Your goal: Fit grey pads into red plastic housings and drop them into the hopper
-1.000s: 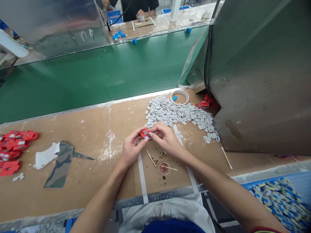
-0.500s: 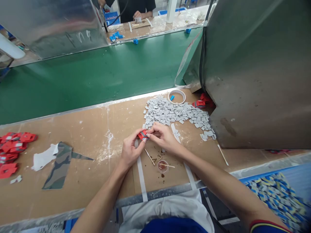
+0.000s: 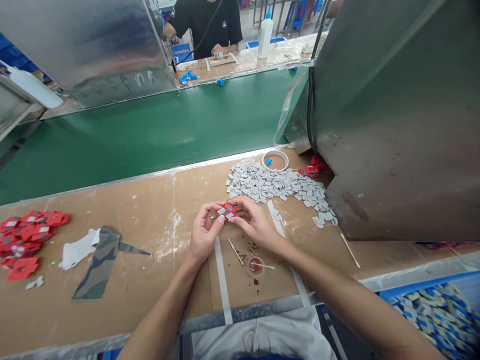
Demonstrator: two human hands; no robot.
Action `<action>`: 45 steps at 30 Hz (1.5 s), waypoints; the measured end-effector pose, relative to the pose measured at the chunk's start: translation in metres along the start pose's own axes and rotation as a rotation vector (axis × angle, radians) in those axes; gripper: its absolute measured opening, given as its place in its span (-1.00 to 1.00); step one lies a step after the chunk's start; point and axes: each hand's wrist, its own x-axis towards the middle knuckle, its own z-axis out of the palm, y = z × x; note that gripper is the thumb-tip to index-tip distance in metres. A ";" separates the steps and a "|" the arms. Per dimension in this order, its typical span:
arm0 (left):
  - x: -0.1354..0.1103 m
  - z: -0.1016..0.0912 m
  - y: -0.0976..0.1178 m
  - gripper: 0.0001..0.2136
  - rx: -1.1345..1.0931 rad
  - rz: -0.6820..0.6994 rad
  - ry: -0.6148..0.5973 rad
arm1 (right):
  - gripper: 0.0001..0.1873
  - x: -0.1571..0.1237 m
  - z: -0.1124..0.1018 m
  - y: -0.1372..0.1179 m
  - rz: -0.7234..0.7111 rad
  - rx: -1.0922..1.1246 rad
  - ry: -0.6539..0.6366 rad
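Between my two hands, above the cardboard-covered bench, is a small red plastic part [image 3: 227, 211] with grey patches on its face. My left hand [image 3: 204, 230] pinches its left side, thumb at the lower edge. My right hand [image 3: 255, 222] has its fingers and thumb at the part's right side. Just beyond lies a heap of small light-grey pieces [image 3: 258, 181]. Below my hands sit a small round dish of reddish-brown liquid [image 3: 255, 267] with a stick across it, and a cotton swab [image 3: 235, 251].
Red parts [image 3: 30, 235] are piled at the left, near a camouflage-patterned scrap [image 3: 96, 265]. A tape roll [image 3: 275, 161] lies behind the grey heap. A large metal housing [image 3: 397, 125] blocks the right. Beyond the green belt [image 3: 150, 130] another person [image 3: 210, 30] works.
The view has tilted up, so everything sits lower in the picture. The right fingers have shifted from the part's face to its edge, and its grey patches now show more fully.
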 end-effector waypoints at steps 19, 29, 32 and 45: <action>0.002 -0.007 0.003 -0.87 0.204 0.011 -0.025 | -0.62 -0.003 -0.007 -0.001 -0.197 -0.402 -0.132; -0.003 -0.006 0.006 -0.92 0.290 0.101 0.009 | -0.67 -0.001 -0.005 -0.004 -0.181 -0.253 -0.090; -0.004 -0.003 0.006 -0.78 0.223 0.123 0.004 | -0.72 0.003 -0.006 -0.005 0.012 0.082 -0.052; -0.004 -0.012 -0.007 -0.58 0.294 0.018 -0.073 | -0.91 0.000 -0.001 -0.007 -0.130 -0.191 0.016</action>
